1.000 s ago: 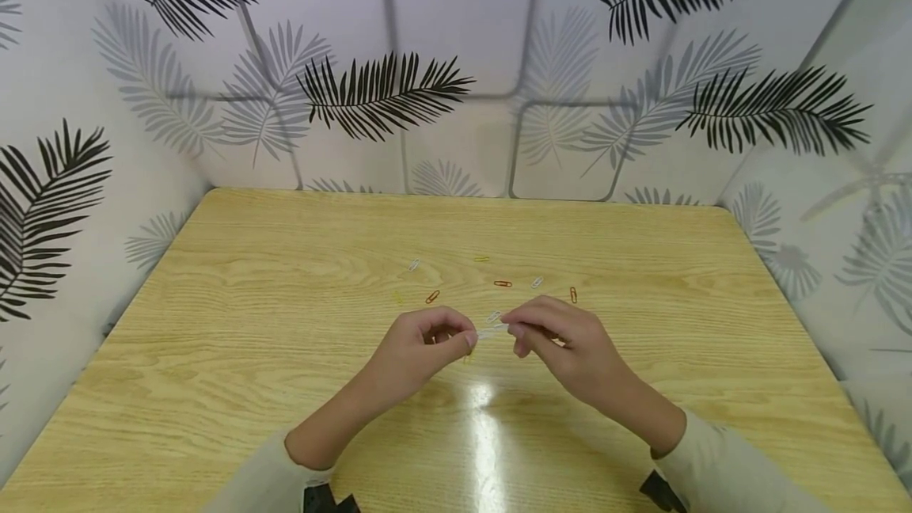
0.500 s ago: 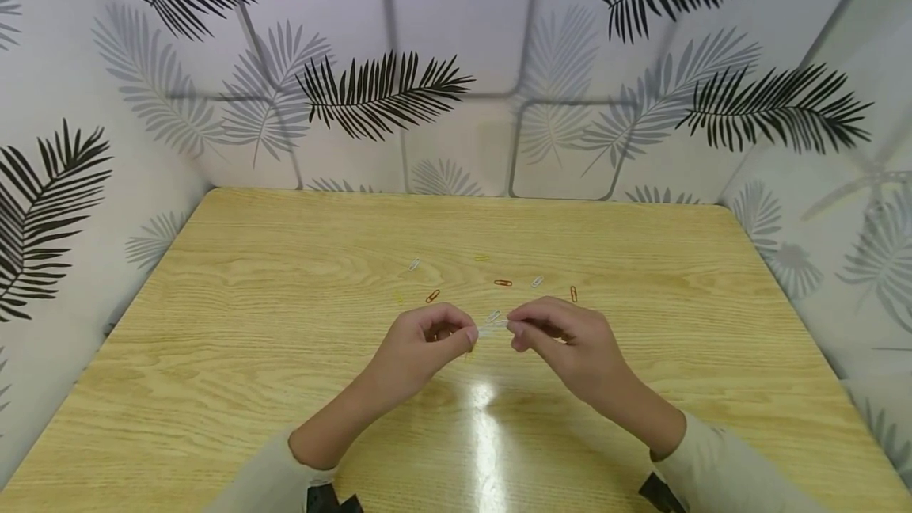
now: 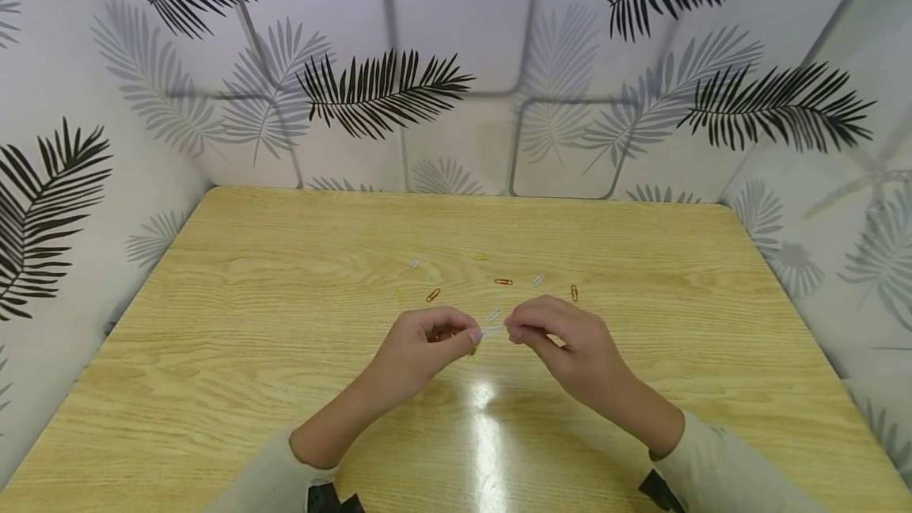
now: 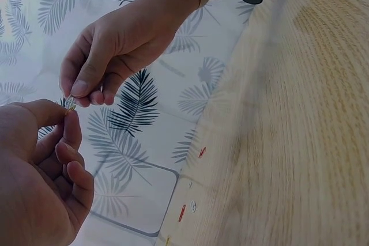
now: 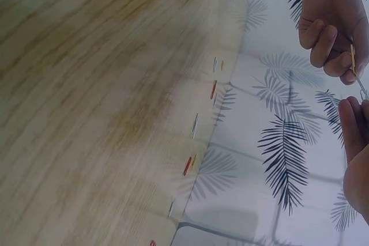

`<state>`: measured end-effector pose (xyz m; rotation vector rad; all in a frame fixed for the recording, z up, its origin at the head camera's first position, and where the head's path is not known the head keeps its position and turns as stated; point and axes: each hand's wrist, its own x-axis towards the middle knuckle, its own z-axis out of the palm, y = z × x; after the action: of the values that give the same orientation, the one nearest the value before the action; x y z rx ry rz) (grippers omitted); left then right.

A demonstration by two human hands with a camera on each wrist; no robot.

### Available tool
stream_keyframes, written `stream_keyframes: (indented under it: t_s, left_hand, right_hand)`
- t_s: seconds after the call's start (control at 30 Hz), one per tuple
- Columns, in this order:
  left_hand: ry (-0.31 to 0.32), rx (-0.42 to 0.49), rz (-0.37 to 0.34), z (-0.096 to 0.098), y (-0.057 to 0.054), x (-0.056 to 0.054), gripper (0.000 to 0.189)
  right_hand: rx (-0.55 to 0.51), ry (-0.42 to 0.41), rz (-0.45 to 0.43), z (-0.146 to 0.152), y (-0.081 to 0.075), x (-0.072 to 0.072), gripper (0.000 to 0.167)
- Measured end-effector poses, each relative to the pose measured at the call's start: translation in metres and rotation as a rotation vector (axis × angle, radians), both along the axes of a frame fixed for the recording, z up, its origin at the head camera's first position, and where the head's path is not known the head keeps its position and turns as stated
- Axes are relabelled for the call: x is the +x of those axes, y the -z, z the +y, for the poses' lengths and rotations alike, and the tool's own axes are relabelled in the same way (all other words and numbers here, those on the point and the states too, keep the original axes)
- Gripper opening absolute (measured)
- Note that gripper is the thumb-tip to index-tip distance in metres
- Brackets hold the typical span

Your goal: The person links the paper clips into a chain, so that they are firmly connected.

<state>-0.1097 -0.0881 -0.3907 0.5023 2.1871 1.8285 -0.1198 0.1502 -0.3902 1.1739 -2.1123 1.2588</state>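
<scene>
Both hands meet above the middle of the table, with a white paper clip [image 3: 492,331] spanning the gap between their fingertips. My left hand [image 3: 430,348] pinches a yellow paper clip [image 5: 353,59] between thumb and fingertips, right where the white clip joins it. A bit of the yellow clip hangs below the left thumb in the head view. My right hand [image 3: 559,343] pinches the other end of the white clip with thumb and index finger. In the left wrist view the two clips overlap between the fingertips, partly hidden.
Several loose paper clips lie beyond the hands: a white clip [image 3: 495,314] close by, a red clip [image 3: 503,282], a red clip [image 3: 433,295] to the left, another red clip [image 3: 574,293] to the right, and a yellow clip [image 3: 482,257] farther back. A patterned wall covering borders the wooden table [image 3: 214,355].
The fingertips shift slightly and the white clip between them changes its tilt a little. Both hands keep their pinch; the loose clips stay where they were.
</scene>
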Motion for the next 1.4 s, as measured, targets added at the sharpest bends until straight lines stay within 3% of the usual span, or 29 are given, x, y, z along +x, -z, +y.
stream_keyframes:
  t_s: [0.33, 0.53, 0.8, 0.97, 1.27, 1.4]
  left_hand:
    - [0.021, 0.012, -0.004, 0.000, -0.001, -0.001, 0.017]
    - [0.024, 0.024, -0.024, 0.001, -0.001, -0.001, 0.016]
    - [0.027, 0.030, -0.027, 0.001, -0.001, 0.000, 0.016]
    - [0.029, 0.023, -0.029, 0.001, -0.002, 0.000, 0.016]
    - [0.020, 0.016, -0.032, 0.001, -0.001, 0.000, 0.016]
    - [0.021, 0.016, -0.027, 0.001, 0.000, -0.001, 0.015]
  right_hand:
    - [-0.006, -0.016, 0.145, -0.002, 0.001, -0.002, 0.015]
    - [-0.009, -0.036, 0.162, -0.001, 0.001, -0.003, 0.015]
    - [-0.051, -0.122, -0.011, 0.000, 0.001, -0.002, 0.010]
    - [-0.077, -0.158, -0.126, -0.001, 0.000, 0.000, 0.029]
    - [-0.097, -0.072, -0.481, 0.004, -0.008, 0.008, 0.018]
    - [-0.084, -0.058, -0.560, 0.006, -0.010, 0.010, 0.019]
